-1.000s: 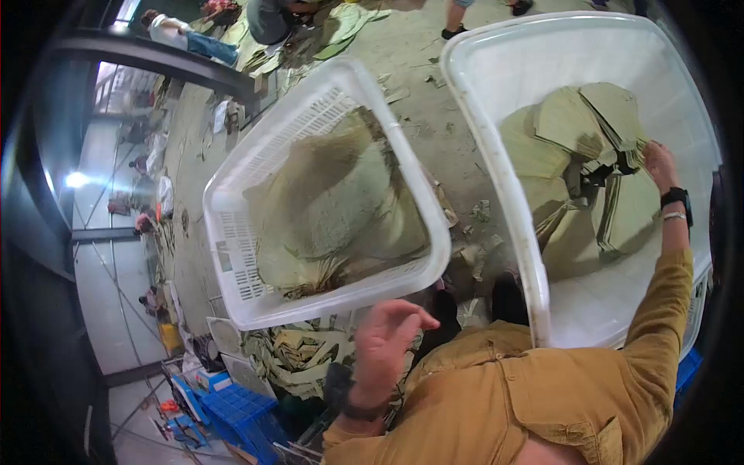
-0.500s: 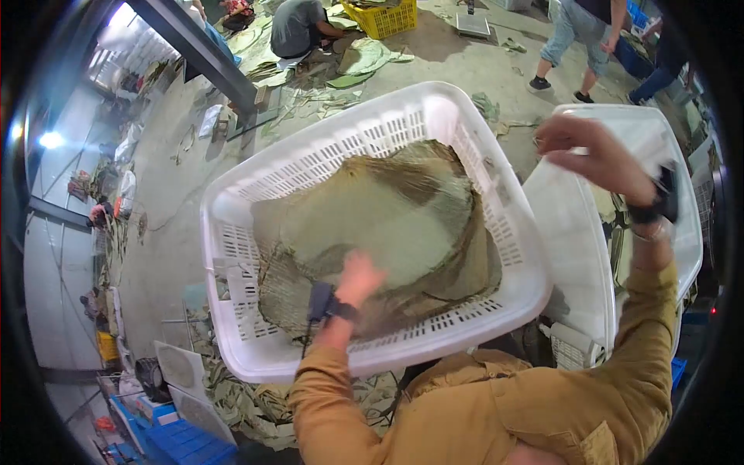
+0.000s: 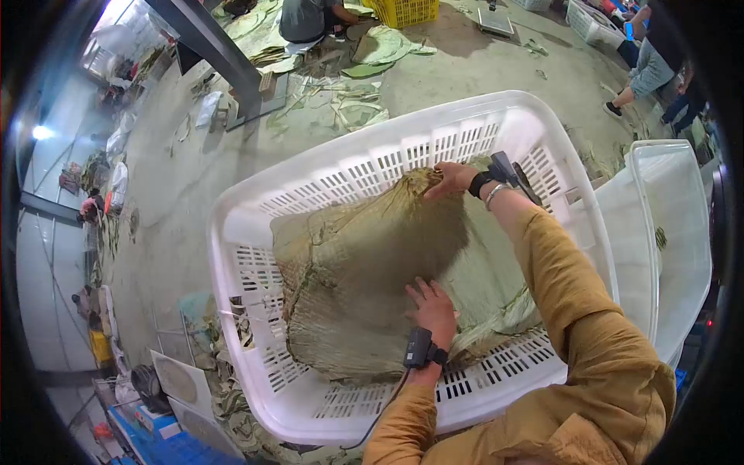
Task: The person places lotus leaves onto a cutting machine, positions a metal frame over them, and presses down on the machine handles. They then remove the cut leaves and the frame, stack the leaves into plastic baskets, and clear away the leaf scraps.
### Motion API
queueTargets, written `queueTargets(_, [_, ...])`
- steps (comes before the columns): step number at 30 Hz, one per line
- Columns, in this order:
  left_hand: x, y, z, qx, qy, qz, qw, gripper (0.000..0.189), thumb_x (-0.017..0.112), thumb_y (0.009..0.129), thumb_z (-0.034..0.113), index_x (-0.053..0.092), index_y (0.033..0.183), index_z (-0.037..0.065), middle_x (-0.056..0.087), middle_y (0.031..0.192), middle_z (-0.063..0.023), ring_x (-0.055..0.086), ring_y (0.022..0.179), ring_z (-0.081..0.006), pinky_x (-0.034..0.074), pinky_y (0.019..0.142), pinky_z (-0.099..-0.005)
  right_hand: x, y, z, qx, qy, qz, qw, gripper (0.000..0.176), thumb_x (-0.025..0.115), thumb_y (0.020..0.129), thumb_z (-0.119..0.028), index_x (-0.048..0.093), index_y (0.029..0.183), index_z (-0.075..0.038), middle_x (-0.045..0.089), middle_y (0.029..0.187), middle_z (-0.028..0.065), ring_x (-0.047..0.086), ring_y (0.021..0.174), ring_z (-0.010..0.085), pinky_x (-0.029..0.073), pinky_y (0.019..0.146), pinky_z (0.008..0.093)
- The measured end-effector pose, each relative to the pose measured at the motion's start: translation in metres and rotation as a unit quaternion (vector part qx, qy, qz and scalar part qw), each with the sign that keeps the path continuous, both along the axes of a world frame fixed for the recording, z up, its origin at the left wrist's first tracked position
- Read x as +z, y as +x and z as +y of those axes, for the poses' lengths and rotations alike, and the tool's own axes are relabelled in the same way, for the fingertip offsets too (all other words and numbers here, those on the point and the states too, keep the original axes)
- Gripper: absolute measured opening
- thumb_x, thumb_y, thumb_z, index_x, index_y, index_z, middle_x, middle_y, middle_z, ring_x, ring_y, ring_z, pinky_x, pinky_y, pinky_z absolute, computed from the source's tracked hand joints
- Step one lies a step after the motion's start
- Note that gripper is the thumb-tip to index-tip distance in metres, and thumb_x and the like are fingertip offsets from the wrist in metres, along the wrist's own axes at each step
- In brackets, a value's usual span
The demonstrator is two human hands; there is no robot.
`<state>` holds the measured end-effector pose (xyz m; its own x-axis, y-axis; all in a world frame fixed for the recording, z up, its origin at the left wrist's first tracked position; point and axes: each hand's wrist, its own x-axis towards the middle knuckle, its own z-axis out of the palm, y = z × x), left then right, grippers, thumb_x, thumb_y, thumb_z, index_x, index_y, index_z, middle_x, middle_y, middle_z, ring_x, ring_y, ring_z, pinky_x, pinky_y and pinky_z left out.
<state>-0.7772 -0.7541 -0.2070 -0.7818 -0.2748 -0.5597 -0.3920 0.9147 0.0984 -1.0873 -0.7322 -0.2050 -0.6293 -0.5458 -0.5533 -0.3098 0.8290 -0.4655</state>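
A large white slotted basket stands in front of me with big dried lotus leaves in it. On top is a greyish-brown lotus leaf, its surface creased and one end gathered into a bunch. My right hand grips that bunched end near the far side of the basket, fingers curled around it. Lower down, my left hand rests on the leaf with its fingers spread. A paler green leaf lies beneath, to the right.
More white bins stand against the basket's right side. Loose leaves lie on the floor beyond, by a person in grey and a yellow crate. A metal post rises at upper left. Another person is at upper right.
My right hand has come from above the right-hand bins into the basket and taken hold of the leaf's gathered end. My left hand has shifted right in view, which has also moved.
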Motion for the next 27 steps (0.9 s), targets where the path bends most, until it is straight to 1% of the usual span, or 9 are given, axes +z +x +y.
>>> queueTargets(6, [-0.012,-0.004,0.007,0.015,0.009,-0.031,0.999,0.097,0.076,0.072,0.044,0.026,0.144,0.001,0.014,0.152,-0.0248,0.013,0.138,-0.0481,0.042,0.089,-0.0664,0.057,0.065,0.008,-0.046,-0.209,0.179,0.960,0.068,0.082,0.062,-0.022,0.050,0.117,0.000,0.061,0.108,0.0189,0.059,0.101,0.0350,0.044,0.091,0.0412])
queueTargets(11, [0.008,0.002,0.004,0.042,0.021,0.059,0.997,0.049,0.059,0.087,0.025,0.047,0.131,0.006,0.042,0.139,-0.0162,0.039,0.127,-0.0410,0.047,0.089,-0.0558,0.132,0.193,0.039,0.063,-0.263,0.394,0.878,0.066,0.064,0.065,-0.002,0.045,0.128,0.003,0.056,0.105,0.0182,0.054,0.095,0.0337,0.038,0.087,0.0449])
queueTargets(12, [0.017,0.002,-0.006,0.108,0.235,0.095,0.961,0.038,0.053,0.091,0.025,0.053,0.124,0.007,0.055,0.123,-0.0133,0.050,0.118,-0.0328,0.050,0.085,-0.0480,0.139,0.213,0.046,0.091,-0.283,0.408,0.863,0.059,0.060,0.068,0.000,0.047,0.124,0.008,0.056,0.102,0.0174,0.054,0.088,0.0314,0.041,0.080,0.0426])
queueTargets(13, [0.002,0.002,-0.003,0.085,0.254,0.428,0.863,0.034,0.050,0.092,0.021,0.054,0.122,0.005,0.060,0.115,-0.0137,0.055,0.113,-0.0247,0.052,0.079,-0.0448,0.134,0.231,0.053,0.110,-0.264,0.412,0.865,0.054,0.057,0.070,-0.001,0.049,0.121,0.010,0.056,0.099,0.0170,0.054,0.085,0.0311,0.043,0.076,0.0411])
queueTargets(18, [0.000,0.006,-0.002,0.115,0.287,0.409,0.858,0.033,0.049,0.092,0.019,0.054,0.122,0.005,0.060,0.115,-0.0145,0.057,0.111,-0.0235,0.052,0.078,-0.0430,0.125,0.221,0.051,0.095,-0.231,0.378,0.891,0.051,0.057,0.071,-0.003,0.048,0.120,0.006,0.053,0.109,0.0191,0.053,0.098,0.0336,0.041,0.085,0.0414])
queueTargets(19, [-0.003,0.011,-0.008,0.016,0.174,0.222,0.959,0.036,0.052,0.091,0.018,0.052,0.124,0.006,0.055,0.124,-0.0147,0.056,0.111,-0.0301,0.052,0.081,-0.0449,0.126,0.211,0.045,0.076,-0.240,0.376,0.892,0.050,0.056,0.071,-0.001,0.046,0.120,0.005,0.051,0.118,0.0206,0.051,0.106,0.0344,0.040,0.088,0.0423])
queueTargets(22, [0.006,0.000,0.000,0.040,0.047,0.079,0.995,0.052,0.062,0.086,0.028,0.047,0.131,0.007,0.044,0.138,-0.0180,0.045,0.124,-0.0371,0.051,0.085,-0.0481,0.122,0.176,0.035,0.077,-0.244,0.408,0.876,0.042,0.055,0.072,-0.004,0.046,0.113,0.003,0.051,0.118,0.0199,0.052,0.105,0.0329,0.038,0.088,0.0410])
queueTargets(24, [0.021,-0.006,-0.001,-0.009,-0.002,-0.021,1.000,0.089,0.074,0.075,0.040,0.030,0.144,0.006,0.022,0.148,-0.0267,0.030,0.132,-0.0482,0.049,0.092,-0.0478,0.126,0.162,0.035,0.077,-0.266,0.340,0.899,0.038,0.061,0.069,-0.005,0.047,0.104,-0.001,0.058,0.105,0.0185,0.057,0.095,0.0354,0.043,0.083,0.0428])
queueTargets(27, [0.037,-0.004,-0.002,-0.001,0.003,-0.005,1.000,0.091,0.075,0.074,0.043,0.030,0.143,0.004,0.023,0.148,-0.0279,0.031,0.132,-0.0447,0.045,0.098,-0.0439,0.118,0.161,0.044,0.049,-0.175,0.297,0.938,0.045,0.065,0.067,-0.004,0.050,0.110,-0.003,0.065,0.089,0.0158,0.060,0.086,0.0365,0.046,0.080,0.0427])
